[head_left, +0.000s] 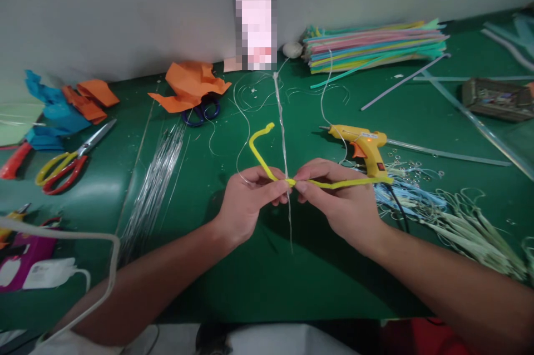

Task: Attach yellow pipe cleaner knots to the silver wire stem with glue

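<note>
A yellow pipe cleaner crosses a thin silvery twisted wire in the middle of the view. At the crossing the yellow piece is wound around the wire. My left hand is closed, pinching the pipe cleaner and wire between thumb and fingertips. Right beside it, my right hand pinches the pipe cleaner just right of the crossing, and the yellow tail lies over its fingers. The bent left end of the pipe cleaner points upward and away from me. The wire stands between both hands, its thin lower end hanging below them.
A yellow glue gun lies beyond my right hand. Behind are a bundle of coloured pipe cleaners and a propped phone. To the left lie silver wires, scissors and orange paper. Pale tied cords spread at right.
</note>
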Demonstrator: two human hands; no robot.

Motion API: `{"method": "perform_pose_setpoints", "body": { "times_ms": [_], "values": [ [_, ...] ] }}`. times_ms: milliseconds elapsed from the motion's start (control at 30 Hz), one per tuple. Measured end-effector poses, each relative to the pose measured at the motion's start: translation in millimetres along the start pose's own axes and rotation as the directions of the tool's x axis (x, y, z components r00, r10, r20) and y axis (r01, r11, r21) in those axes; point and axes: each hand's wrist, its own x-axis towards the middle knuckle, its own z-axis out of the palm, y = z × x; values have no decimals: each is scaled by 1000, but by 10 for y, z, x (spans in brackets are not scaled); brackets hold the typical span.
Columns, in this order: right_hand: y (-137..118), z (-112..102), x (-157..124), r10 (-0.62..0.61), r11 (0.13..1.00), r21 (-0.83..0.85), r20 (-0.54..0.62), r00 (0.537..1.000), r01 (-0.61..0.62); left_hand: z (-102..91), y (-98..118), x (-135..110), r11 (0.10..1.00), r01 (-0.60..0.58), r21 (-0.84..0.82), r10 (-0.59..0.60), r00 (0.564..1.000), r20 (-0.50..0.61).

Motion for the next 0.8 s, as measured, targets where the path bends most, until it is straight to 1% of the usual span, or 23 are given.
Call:
{"method": "perform_pose_setpoints", "body": {
  "times_ms": [67, 200, 367, 567, 667, 800],
  "values": [
    [-4, 4, 4, 42, 999, 18, -1, 999, -42, -1, -12, 2, 999, -17, 32, 17, 1000, -12],
    [-28, 24, 12, 128, 989, 69, -7, 992, -127, 8, -12, -5, 990, -53, 134, 63, 995, -74],
    [-36, 45, 30, 234, 958, 170, -3, 972, -230, 12, 22, -9, 979, -48, 200, 69, 993, -98],
    [7, 30, 68, 279, 936, 236, -38, 959, -263, -48, -34, 18, 988, -74, 138, 80, 996, -37],
    [30, 23, 74, 289, 927, 260, -28, 957, -272, -70, -60, 30, 990, -95, 100, 99, 994, -38],
    [48, 23, 68, 272, 925, 283, -21, 962, -255, -71, -62, 36, 991, -102, 88, 107, 993, -54]
  ]
}}
